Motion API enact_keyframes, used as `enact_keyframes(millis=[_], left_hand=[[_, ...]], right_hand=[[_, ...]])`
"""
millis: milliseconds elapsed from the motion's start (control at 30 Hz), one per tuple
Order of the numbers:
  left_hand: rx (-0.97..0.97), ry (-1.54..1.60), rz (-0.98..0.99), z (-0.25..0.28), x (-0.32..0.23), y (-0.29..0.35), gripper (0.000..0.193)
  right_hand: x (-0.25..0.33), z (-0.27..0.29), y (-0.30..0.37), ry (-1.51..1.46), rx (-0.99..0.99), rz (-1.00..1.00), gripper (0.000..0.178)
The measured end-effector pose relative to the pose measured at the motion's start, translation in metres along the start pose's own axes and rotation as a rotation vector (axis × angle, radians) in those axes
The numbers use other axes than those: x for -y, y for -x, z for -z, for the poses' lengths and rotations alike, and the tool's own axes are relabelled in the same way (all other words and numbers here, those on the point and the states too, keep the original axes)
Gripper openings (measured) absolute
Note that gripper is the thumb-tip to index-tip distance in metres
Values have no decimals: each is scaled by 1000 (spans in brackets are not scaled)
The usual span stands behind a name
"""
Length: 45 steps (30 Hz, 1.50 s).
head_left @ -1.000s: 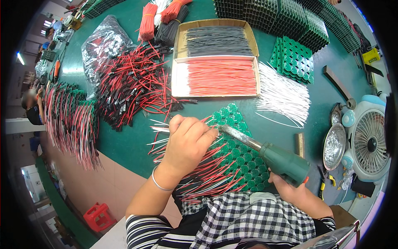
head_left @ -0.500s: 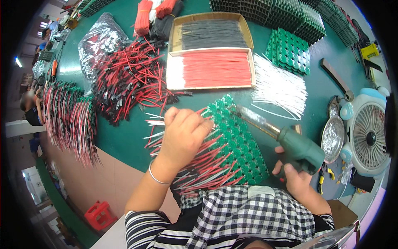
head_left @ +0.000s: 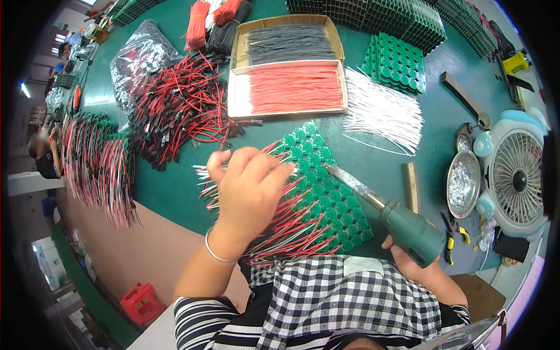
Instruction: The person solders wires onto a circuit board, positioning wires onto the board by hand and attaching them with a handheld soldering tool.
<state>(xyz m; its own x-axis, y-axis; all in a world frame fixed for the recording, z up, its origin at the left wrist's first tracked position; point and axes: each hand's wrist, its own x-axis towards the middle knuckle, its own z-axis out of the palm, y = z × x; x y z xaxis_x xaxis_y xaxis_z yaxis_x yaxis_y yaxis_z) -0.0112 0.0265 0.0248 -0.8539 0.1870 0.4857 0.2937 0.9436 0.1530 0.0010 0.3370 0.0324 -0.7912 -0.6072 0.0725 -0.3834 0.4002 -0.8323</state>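
left hand point(head_left: 249, 184): fingers curled, thumb and forefinger close together above the upper left part of a green circuit-board panel of round cells point(head_left: 338, 207); cannot tell whether a wire is pinched between them. right hand point(head_left: 409, 262): wrapped around the handle of a dark green soldering gun with a long metal barrel point(head_left: 411, 232). the barrel's end is just right of the left fingertips, over the panel; contact cannot be told.

panel: between the two hands, on a glossy green tabletop point(head_left: 382, 174). thin red and white wires point(head_left: 294, 230) fan out from its left side, partly under the left hand.

surface, beyond the left hand: a heap of red and black wires with dark ends point(head_left: 181, 111), a clear crinkled plastic bag point(head_left: 137, 61) behind it. beyond the gap between the hands: an open carton of dark and red wires point(head_left: 238, 93), loose white wires point(head_left: 385, 111) to its right.

right of the gun: a wooden block point(head_left: 412, 186), a round metal dish point(head_left: 448, 186), a pale blue and grey fan point(head_left: 519, 175).

room, left of the left hand: pinkish floor point(head_left: 160, 245) below the table edge, a red plastic stool point(head_left: 142, 302), a seated person in dark clothing point(head_left: 45, 162) farther off.
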Motion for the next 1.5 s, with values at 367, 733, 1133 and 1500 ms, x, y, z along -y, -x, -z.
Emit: enact_keyframes(millis=[367,733,1133,1500], left_hand=[[0,-21,93,-14,-27,37,10],[-25,11,103,-15,-26,33,12],[-5,4,88,-14,-26,31,12],[-36,-10,66,-14,-26,30,13]], right_hand=[[-3,-10,12,-109,67,-79,30],[-4,-17,17,-134,44,-226,29],[8,-7,5,-87,59,-147,23],[4,-7,15,-136,-58,-61,20]])
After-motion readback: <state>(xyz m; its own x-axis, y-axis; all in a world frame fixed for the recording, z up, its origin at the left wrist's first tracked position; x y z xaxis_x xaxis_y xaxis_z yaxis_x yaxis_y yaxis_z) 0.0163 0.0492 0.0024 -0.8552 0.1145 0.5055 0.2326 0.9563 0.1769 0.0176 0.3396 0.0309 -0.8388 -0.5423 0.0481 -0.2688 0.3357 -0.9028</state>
